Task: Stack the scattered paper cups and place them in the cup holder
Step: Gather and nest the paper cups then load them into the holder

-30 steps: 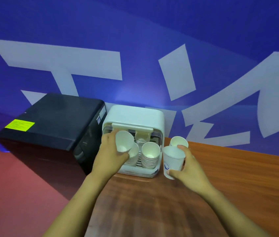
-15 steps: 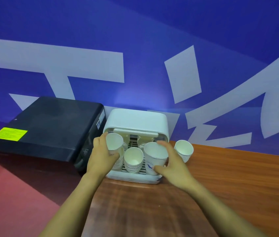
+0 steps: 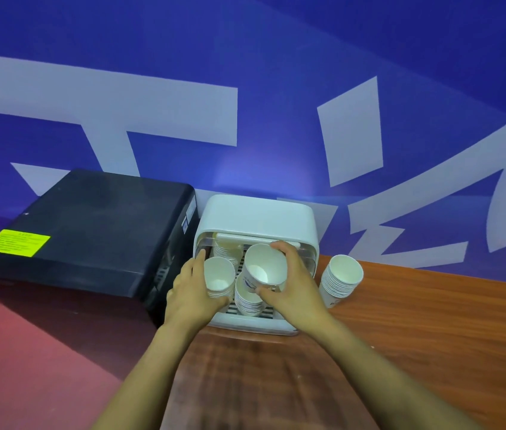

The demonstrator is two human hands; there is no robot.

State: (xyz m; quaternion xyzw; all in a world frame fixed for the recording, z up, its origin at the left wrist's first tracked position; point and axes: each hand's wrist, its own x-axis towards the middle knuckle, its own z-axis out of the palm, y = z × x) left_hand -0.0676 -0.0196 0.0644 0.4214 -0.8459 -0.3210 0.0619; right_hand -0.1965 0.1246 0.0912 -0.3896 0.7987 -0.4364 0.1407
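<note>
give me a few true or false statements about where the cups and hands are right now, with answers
1. The right hand holds a paper cup over the cup holder. True.
2. The left hand is empty and flat on the table. False: it grips a stack of cups at the holder's left side.
3. A cup stack stands on the wooden table to the right of the holder. True.
4. The black box sits to the right of the holder. False: it is on the left.
5. The holder contains no cups. False: stacks are inside.
</note>
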